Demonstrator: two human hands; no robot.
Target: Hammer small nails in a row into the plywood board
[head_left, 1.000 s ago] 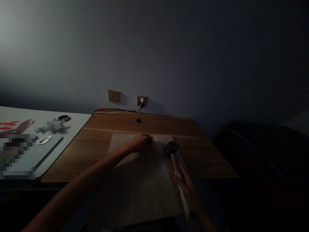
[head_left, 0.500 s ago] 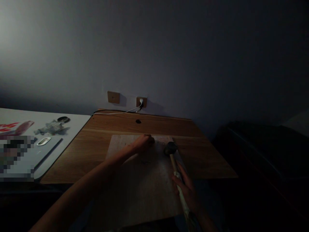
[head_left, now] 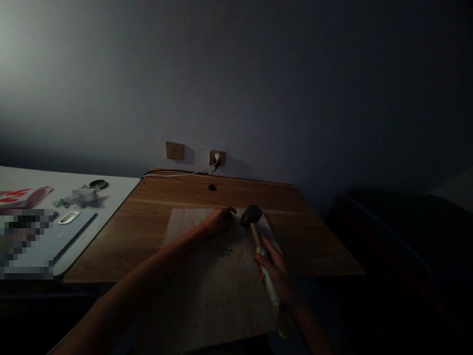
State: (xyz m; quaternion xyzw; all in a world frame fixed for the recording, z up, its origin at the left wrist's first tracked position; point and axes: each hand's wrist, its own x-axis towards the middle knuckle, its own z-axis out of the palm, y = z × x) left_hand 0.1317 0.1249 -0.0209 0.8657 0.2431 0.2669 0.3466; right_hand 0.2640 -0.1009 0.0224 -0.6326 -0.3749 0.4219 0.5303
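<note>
My right hand (head_left: 275,268) is wrapped around the handle of a mallet (head_left: 252,217) with a thick dark head. The head is to the right of my left hand (head_left: 219,222), with a small gap between them. My left hand rests near the far edge of a pale wooden board (head_left: 218,305). Its fingers are curled together, one finger pointing right; whatever they pinch is too dark and small to make out. Several small shiny metal pieces (head_left: 224,252) lie on the board just below my left hand. Tiny dark specks show on the board left of that hand.
The board lies on a brown wooden table (head_left: 314,236) against a wall with two socket plates (head_left: 175,151). Cables (head_left: 173,173) run along the table's back edge. On a white table (head_left: 121,185) at left are crumpled plastic (head_left: 83,196), a dark round object (head_left: 99,184) and a grey flat case (head_left: 74,229).
The mallet has moved left and away from me, closer to my left hand. My left hand has shifted slightly, and the metal pieces on the board show more clearly.
</note>
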